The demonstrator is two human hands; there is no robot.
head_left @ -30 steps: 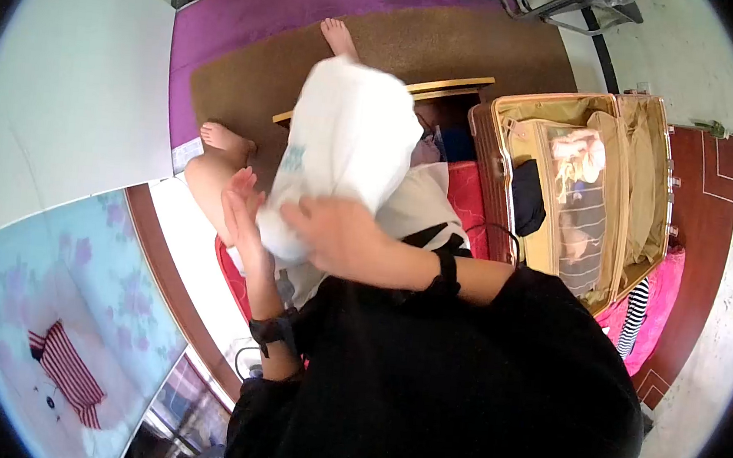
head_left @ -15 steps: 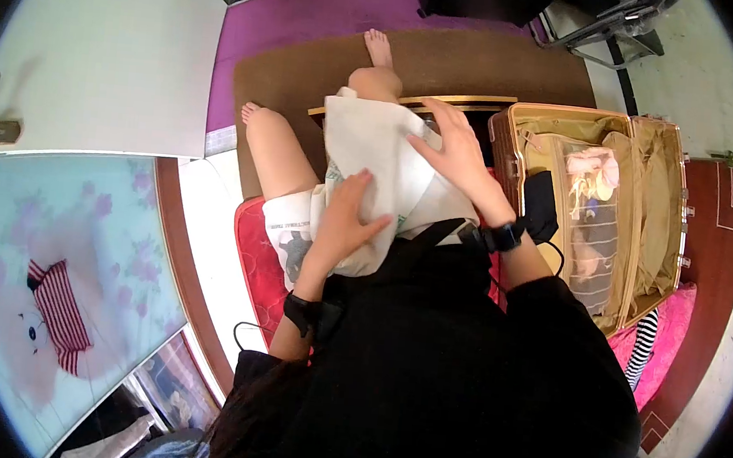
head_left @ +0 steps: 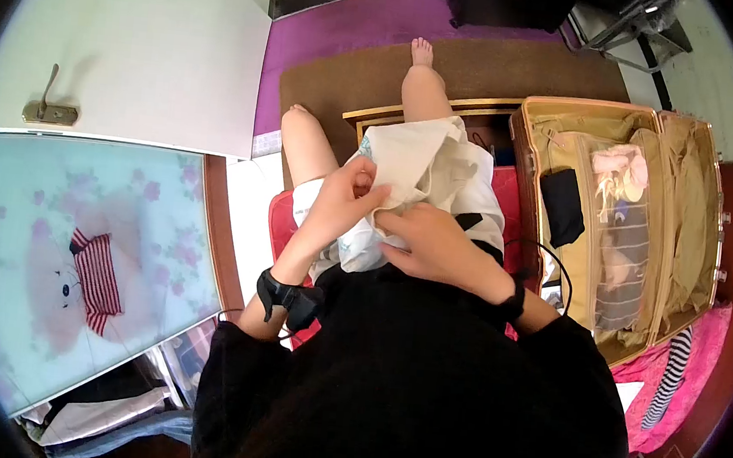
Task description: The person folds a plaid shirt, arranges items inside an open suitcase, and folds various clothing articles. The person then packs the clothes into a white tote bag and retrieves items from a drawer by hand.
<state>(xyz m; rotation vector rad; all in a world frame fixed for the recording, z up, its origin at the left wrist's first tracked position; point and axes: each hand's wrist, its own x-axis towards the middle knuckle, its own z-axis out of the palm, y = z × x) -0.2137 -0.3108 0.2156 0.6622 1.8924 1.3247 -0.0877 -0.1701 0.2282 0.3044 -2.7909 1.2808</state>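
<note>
Across my lap lies a cream cloth [head_left: 403, 158] with blue-green print at its left side, bunched and folded over itself. My left hand [head_left: 345, 199] has its fingers curled at the cloth's left edge, gripping it. From the right, my right hand [head_left: 443, 249] pinches the near part of the fabric, close to the left thumb. Folds hide some of the fingertips. Under the cloth are white shorts [head_left: 485, 187].
To the right stands an open suitcase [head_left: 528, 121] with a black pouch [head_left: 563, 207] and clothes under mesh. Ahead is an open drawer [head_left: 358, 124]. A white door [head_left: 140, 26] and a pale blue patterned panel [head_left: 30, 191] are on the left. I sit on a red cushion [head_left: 282, 222].
The hands have come closer together. My right hand has moved back from the far edge and now pinches the cloth near my body. The cloth, flat before, is now bunched.
</note>
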